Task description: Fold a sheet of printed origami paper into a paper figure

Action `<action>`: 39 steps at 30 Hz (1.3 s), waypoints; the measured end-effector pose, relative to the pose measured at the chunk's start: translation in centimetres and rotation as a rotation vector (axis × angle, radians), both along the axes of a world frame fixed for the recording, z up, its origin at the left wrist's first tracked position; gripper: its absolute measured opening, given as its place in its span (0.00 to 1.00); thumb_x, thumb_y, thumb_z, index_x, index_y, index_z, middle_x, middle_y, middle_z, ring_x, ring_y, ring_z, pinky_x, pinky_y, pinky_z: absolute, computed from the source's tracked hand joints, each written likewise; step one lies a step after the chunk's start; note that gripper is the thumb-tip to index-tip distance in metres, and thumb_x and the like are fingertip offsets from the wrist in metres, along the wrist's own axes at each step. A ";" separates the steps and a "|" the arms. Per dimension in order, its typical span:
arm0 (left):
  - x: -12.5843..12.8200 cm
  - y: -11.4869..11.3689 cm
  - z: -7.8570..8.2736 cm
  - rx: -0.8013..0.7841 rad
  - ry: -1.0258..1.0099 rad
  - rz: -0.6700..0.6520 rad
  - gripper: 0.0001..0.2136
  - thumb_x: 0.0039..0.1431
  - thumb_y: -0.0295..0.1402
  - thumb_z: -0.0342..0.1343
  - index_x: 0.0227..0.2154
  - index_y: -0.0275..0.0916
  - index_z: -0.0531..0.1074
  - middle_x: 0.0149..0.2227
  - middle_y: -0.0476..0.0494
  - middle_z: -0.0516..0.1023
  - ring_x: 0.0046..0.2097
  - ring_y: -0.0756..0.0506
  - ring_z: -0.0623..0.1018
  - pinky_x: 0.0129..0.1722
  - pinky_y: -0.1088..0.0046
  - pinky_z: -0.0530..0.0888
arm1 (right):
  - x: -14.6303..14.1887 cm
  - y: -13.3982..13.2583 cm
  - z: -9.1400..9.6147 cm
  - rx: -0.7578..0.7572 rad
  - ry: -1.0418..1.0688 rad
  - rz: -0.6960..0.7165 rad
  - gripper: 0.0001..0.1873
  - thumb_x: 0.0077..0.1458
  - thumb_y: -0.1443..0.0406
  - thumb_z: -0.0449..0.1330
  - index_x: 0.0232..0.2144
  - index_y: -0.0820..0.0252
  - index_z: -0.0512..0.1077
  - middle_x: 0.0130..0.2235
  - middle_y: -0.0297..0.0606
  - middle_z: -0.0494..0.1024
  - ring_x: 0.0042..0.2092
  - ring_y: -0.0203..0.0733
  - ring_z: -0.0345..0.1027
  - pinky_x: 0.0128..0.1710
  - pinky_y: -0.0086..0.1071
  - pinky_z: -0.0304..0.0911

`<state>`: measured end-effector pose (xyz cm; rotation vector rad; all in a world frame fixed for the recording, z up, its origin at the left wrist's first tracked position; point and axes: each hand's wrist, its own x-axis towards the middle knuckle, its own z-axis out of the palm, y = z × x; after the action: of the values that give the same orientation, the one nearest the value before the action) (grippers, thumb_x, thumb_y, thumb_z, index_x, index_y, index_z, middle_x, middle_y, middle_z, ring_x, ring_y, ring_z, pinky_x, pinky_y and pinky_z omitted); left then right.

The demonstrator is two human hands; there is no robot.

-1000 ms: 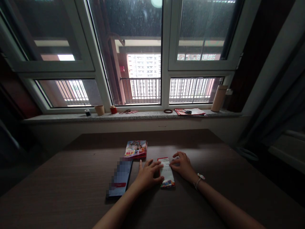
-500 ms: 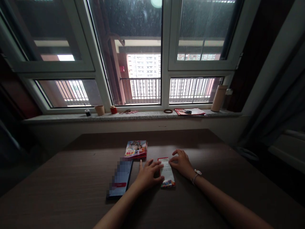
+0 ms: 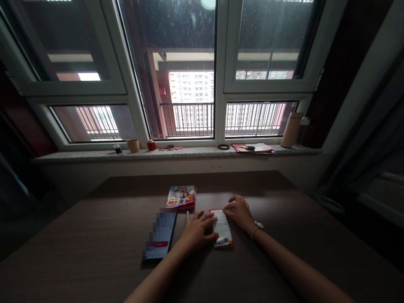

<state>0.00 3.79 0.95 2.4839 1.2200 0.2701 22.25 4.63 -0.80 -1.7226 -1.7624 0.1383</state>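
Head view: left hand [image 3: 196, 229] and right hand [image 3: 240, 212] press a leaflet [image 3: 222, 228].

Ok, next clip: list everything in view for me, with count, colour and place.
leaflet: one, white with red edge, on the table under both hands
leaflet stack: one, colourful, beyond the phone
phone: one, dark, screen lit, left of the leaflet
table: one, dark brown
windowsill: one, grey stone, below the window
cup: one, tan, windowsill left
small pot: one, red, beside the cup
ring: one, dark red, windowsill middle
papers: a few, red, windowsill right
flask: one, tan, windowsill far right
left hand: flat on the leaflet's left edge
right hand: fingertips on its top end
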 end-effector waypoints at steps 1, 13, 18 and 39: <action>0.0 0.0 0.0 0.002 0.002 0.001 0.26 0.54 0.48 0.57 0.57 0.61 0.63 0.63 0.54 0.62 0.66 0.32 0.53 0.59 0.32 0.33 | 0.0 0.2 -0.1 0.000 0.002 -0.006 0.06 0.51 0.60 0.62 0.28 0.48 0.81 0.43 0.37 0.72 0.51 0.46 0.60 0.56 0.41 0.49; 0.0 0.2 0.2 0.010 0.034 0.000 0.26 0.55 0.49 0.56 0.57 0.60 0.63 0.64 0.53 0.62 0.66 0.33 0.53 0.60 0.35 0.31 | 0.8 1.2 -1.1 -0.029 0.075 0.006 0.08 0.53 0.59 0.61 0.31 0.48 0.80 0.44 0.37 0.72 0.50 0.46 0.62 0.53 0.39 0.53; 0.1 0.9 0.2 0.031 0.055 0.036 0.26 0.55 0.50 0.54 0.58 0.58 0.63 0.64 0.52 0.62 0.67 0.33 0.52 0.60 0.35 0.29 | 0.7 1.4 -0.7 -0.053 0.087 0.088 0.07 0.53 0.59 0.61 0.32 0.49 0.80 0.45 0.37 0.72 0.51 0.45 0.61 0.54 0.39 0.53; 0.1 0.9 0.1 0.041 0.054 0.039 0.26 0.55 0.51 0.54 0.58 0.59 0.63 0.64 0.52 0.62 0.66 0.33 0.52 0.59 0.34 0.29 | 1.9 -1.3 0.5 -0.153 -0.060 0.248 0.17 0.47 0.56 0.67 0.42 0.42 0.77 0.54 0.36 0.67 0.58 0.49 0.56 0.61 0.47 0.45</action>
<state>0.14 4.69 1.01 2.5193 1.2981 0.2420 24.12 3.30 -0.27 -1.6196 -2.0528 0.3394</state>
